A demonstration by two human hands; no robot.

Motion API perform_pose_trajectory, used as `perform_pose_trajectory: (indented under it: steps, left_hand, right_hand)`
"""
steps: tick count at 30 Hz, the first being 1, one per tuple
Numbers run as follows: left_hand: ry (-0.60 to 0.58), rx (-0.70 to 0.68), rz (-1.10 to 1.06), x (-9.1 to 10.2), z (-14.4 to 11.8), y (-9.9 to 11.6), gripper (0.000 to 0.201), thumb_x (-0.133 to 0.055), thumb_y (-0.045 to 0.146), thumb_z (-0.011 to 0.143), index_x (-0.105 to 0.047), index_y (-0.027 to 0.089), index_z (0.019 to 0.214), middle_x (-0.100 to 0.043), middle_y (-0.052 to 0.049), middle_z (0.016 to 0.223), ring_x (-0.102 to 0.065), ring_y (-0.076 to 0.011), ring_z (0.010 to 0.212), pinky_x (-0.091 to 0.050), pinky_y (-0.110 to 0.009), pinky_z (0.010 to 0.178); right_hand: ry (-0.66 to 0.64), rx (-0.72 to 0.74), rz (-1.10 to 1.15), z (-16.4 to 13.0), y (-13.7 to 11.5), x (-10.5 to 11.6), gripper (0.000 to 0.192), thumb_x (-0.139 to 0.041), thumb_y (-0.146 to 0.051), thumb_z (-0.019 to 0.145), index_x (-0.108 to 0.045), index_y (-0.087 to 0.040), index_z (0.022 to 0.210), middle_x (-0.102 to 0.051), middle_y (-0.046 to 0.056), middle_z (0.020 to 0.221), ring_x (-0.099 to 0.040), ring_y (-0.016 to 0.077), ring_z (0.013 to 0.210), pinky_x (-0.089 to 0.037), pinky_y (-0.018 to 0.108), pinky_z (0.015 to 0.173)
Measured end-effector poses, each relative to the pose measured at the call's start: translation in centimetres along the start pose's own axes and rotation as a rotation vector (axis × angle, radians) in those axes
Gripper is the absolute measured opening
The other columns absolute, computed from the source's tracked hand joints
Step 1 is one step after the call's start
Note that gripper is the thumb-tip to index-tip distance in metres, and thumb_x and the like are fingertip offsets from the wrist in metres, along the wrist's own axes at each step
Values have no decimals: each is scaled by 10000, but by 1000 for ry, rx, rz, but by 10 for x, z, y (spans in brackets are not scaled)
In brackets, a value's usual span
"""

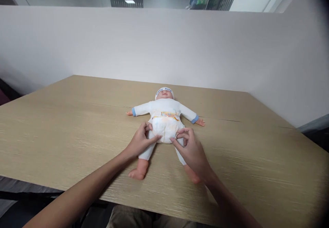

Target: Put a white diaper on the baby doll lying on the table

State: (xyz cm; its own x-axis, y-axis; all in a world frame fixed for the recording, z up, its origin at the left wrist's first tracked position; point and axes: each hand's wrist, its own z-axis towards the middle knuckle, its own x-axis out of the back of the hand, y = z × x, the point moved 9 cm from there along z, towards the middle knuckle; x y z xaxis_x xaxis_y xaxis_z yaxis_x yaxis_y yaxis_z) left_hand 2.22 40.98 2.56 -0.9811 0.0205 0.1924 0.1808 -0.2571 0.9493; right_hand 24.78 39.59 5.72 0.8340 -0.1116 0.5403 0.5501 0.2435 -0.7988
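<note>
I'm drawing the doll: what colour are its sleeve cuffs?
Its cuffs are blue, clearest in the head view.

Soft light covers my worktop; pale glare blooms up top; dark vignetting rounds the right corners.

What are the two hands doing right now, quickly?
Left hand: partly open, thumb against the diaper.
Right hand: fingers bent at the diaper's edge; whether it pinches cannot be told.

Wood-grained table beneath a doll, face up
</note>
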Motion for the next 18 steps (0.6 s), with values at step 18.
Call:
perform_pose_trajectory:
  steps: [18]
  left_hand:
    - [-301, 275, -137, -8, 7, -9, 536, -752, 693, 889, -766, 181, 1049, -785, -106, 972, -713, -282, 930, -543, -378, 775]
  right_hand:
    - [-196, 33, 62, 9, 2, -21, 328, -649, -505, 974, -671, -238, 785, -730, 27, 864, -644, 234, 838, -495, 336, 761]
